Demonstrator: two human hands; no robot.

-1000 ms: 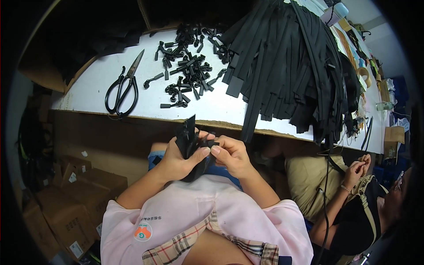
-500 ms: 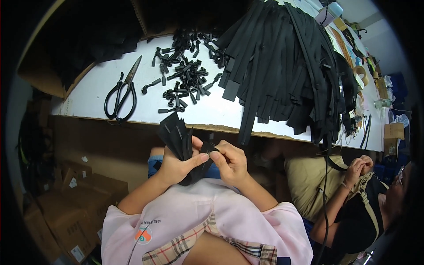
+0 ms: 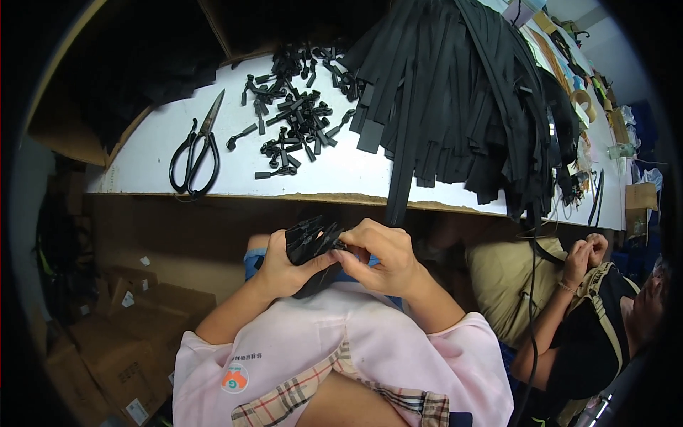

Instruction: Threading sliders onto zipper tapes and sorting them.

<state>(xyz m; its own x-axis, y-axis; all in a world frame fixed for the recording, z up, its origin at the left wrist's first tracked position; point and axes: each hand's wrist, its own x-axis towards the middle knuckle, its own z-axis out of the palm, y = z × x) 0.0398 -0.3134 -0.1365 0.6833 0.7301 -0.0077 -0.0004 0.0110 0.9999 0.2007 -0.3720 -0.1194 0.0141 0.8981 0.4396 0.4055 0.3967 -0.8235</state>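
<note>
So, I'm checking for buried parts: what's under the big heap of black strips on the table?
Under the black strips, only the white table shows at the edges; anything beneath is covered.

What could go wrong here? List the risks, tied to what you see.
1. The bundle of black straps, gripped between left hand and right hand over the lap, might slip to the floor.
2. The big strap pile overhangs the table edge and could slide off.
3. The scissors lie near that edge.

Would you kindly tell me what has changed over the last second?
The bunch of black strips tipped over from upright to lying leftward, low in the lap; the left hand and right hand kept holding it. Scissors and loose black pieces stayed put.
</note>
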